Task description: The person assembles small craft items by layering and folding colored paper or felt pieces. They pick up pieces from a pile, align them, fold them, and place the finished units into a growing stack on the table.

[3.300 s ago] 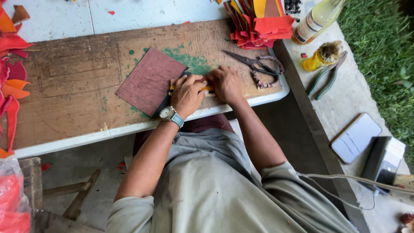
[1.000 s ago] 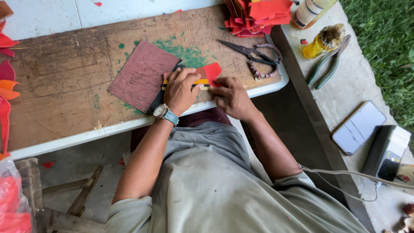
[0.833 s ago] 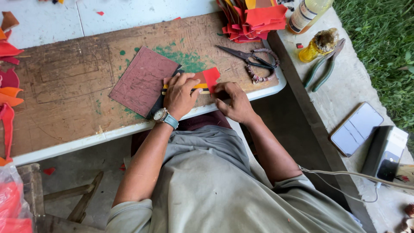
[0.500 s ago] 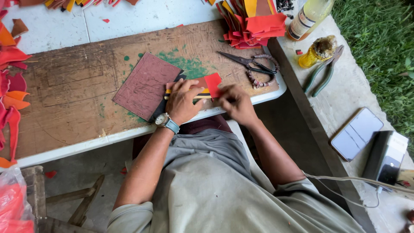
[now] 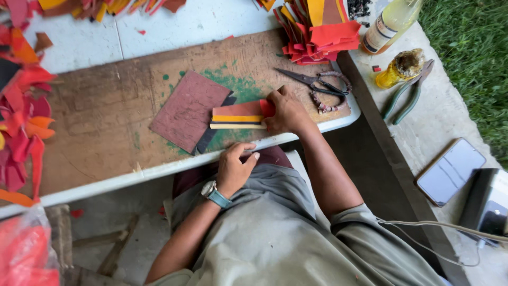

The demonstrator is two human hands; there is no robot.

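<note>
Now the right hand [image 5: 286, 112] presses down on the right end of a small stack of flat strips [image 5: 238, 115], red-brown on top, then yellow, black and pale cream, lying near the front edge of the worn brown wooden surface [image 5: 95, 127]. Its grip is closed over a small bright red piece [image 5: 267, 107] at that end of the stack, fingers flat on top.

The left hand [image 5: 235, 167] is off the stack, resting at the front edge of the surface, fingers loosely curled and holding nothing.

By the look of it the layers are already lined up, edges flush along the front; whether they are bonded I cannot tell. The red piece seems the part in hand.

Just left of the stack lies a dark maroon textured square sheet [image 5: 189, 110], overlapping it. Beyond the right hand sit black scissors [image 5: 312, 82]. At the far edge, a pile of red and orange cut pieces [image 5: 317, 32] waits, unused so far.
</note>
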